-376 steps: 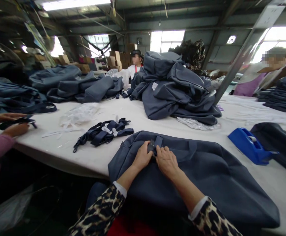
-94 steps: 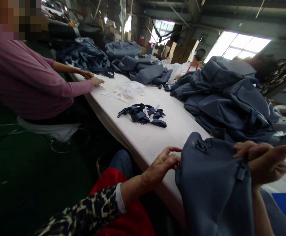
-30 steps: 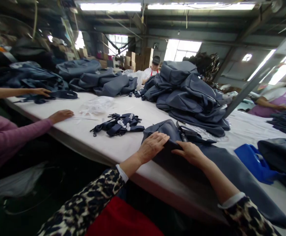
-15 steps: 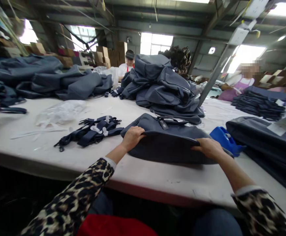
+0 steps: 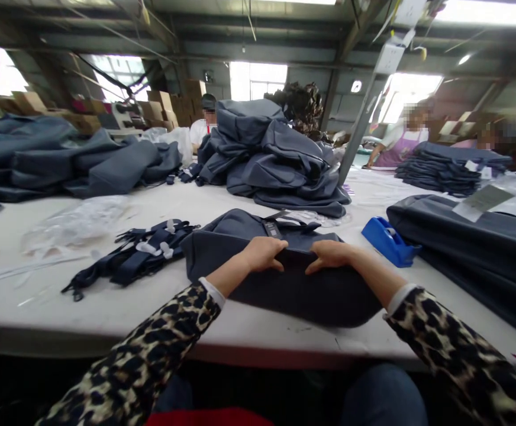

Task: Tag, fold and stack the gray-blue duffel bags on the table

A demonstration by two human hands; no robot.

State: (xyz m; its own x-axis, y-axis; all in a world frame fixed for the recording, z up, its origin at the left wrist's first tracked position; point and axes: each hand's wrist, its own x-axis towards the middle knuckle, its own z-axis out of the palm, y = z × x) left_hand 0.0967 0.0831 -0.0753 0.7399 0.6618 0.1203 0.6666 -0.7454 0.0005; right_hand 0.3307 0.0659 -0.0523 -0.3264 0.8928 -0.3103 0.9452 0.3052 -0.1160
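Observation:
A dark navy bag (image 5: 302,296) lies at the front of the white table (image 5: 160,307), with a black hang tag (image 5: 272,228) and a handle on its far side. My left hand (image 5: 264,254) is closed on the bag's upper edge, left of its middle. Close by, my right hand (image 5: 329,254) grips the same edge, thumb toward me. A small gap separates the two hands. Left of the bag sits a bundle of navy straps (image 5: 145,248) with white wrappings. A blue tape dispenser (image 5: 389,241) stands to the right of the bag.
A tall heap of navy bags (image 5: 271,154) rises behind, and more bags (image 5: 120,160) lie at left. Clear plastic bags (image 5: 78,222) rest near the straps. Stacked navy pieces (image 5: 444,168) and a long folded bag (image 5: 462,248) occupy the right. People work beyond the table.
My hands have come closer together along the bag's edge. The bag has shifted nearer to me, its dark front side facing me more. The view has turned slightly right.

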